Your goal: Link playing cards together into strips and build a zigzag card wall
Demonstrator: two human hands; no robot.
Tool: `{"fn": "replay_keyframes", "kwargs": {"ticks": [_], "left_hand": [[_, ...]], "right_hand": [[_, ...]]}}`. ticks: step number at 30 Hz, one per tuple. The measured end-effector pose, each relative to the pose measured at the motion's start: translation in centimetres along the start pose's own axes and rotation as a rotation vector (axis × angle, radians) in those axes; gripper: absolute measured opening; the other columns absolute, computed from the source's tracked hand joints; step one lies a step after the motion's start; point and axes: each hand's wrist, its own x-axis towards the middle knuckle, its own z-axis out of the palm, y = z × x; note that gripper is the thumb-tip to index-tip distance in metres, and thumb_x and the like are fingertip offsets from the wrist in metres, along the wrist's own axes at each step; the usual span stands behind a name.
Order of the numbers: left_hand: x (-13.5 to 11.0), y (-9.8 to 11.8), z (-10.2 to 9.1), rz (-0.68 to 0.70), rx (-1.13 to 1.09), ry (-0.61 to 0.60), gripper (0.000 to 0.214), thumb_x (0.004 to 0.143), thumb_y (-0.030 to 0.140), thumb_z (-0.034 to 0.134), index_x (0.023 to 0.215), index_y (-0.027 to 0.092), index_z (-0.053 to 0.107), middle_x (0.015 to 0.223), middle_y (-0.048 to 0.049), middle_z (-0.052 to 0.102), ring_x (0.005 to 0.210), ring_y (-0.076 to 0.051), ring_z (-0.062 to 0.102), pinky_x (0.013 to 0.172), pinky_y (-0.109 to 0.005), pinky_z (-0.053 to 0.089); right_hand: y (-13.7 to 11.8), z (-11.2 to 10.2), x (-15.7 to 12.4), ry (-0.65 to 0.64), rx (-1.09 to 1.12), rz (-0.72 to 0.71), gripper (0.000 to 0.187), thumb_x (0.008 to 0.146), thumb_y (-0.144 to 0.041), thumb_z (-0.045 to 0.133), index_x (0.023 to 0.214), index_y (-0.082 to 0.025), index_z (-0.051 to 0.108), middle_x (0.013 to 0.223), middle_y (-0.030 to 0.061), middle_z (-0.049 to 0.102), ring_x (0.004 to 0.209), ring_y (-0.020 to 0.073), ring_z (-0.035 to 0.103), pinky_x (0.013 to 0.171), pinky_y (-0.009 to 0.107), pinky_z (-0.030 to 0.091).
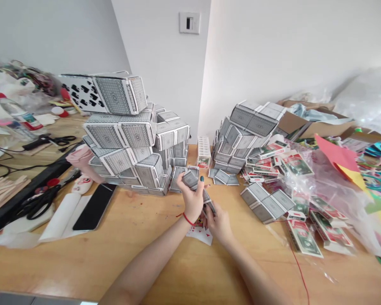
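A wooden tabletop (139, 262) runs beneath a white wall (273, 51), with stacked playing-card boxes (135, 134) left of centre. Mid-frame, the left hand (193, 202) curls around grey-backed playing cards (189, 179); the right hand (220, 224) pinches their lower end.

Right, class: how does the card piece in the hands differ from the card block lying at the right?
The card piece is held by the left hand and right hand; the card block rests on the table, untouched. The card piece looks narrower and the hands partly hide it; the card block looks wider, with no hand covering it. Both show grey patterned card backs.
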Motion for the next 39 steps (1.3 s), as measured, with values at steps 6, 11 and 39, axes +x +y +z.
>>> {"fn": "replay_keyframes", "kwargs": {"ticks": [6,11,39], "left_hand": [[1.2,-0.5,-0.8,0.081,0.137,0.072,0.048,0.072,0.024,0.059,0.111,0.02,0.032,0.095,-0.0055,0.053,0.076,-0.012,0.057,0.072,-0.028,0.049],[1.3,-1.1,-0.9,0.009,0.163,0.049,0.043,0.073,0.025,0.058,0.109,0.019,0.035,0.095,-0.0049,0.053,0.079,-0.012,0.055,0.074,-0.028,0.046],[-0.1,0.5,-0.8,0.307,0.198,0.107,0.05,0.074,0.027,0.058,0.111,0.019,0.026,0.101,-0.0088,0.045,0.086,-0.014,0.053,0.081,-0.029,0.043]], "right_hand": [[0.4,-0.6,0.4,-0.126,0.112,-0.06,0.016,0.085,-0.027,0.034,0.09,-0.021,0.048,0.054,-0.002,0.059,0.044,0.0131,0.057,0.045,0.022,0.046],[0.6,-1.8,1.1,-0.159,0.073,-0.158,0.02,0.084,-0.029,0.039,0.083,-0.019,0.056,0.065,0.0003,0.063,0.056,0.0129,0.06,0.053,0.022,0.048],[1.2,0.6,0.9,0.12,0.321,0.243,0.024,0.075,-0.039,0.054,0.081,-0.018,0.062,0.067,0.0046,0.069,0.057,0.0198,0.065,0.054,0.029,0.053]]}}
